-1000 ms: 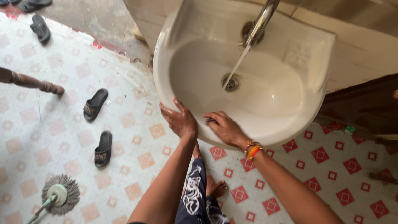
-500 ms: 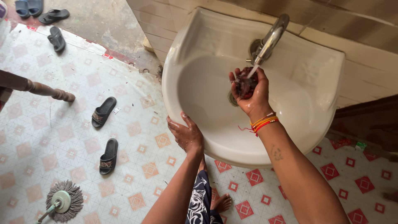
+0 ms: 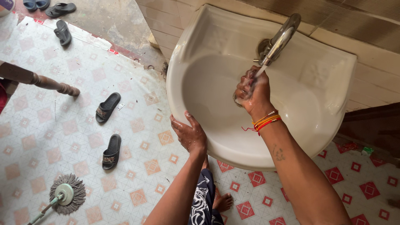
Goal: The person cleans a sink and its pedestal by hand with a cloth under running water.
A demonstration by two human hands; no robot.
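- The right hand (image 3: 252, 95) has its fingers curled tight round a small dark scrubbing pad (image 3: 246, 83) — mostly hidden in the fist, so its kind is hard to tell — right under the stream from the metal tap (image 3: 280, 38).
- The left hand (image 3: 189, 134) lies with fingers spread flat on the near rim of the white basin (image 3: 216, 50), holding nothing.
- To rinse well, the pad is best squeezed and loosened in turn under the water, kept low over the bowl so spray stays inside.
- A steady brace on the rim helps — the patterned floor (image 3: 62, 121), with sandals (image 3: 108, 107) and a mop (image 3: 66, 194), looks easy to wet.
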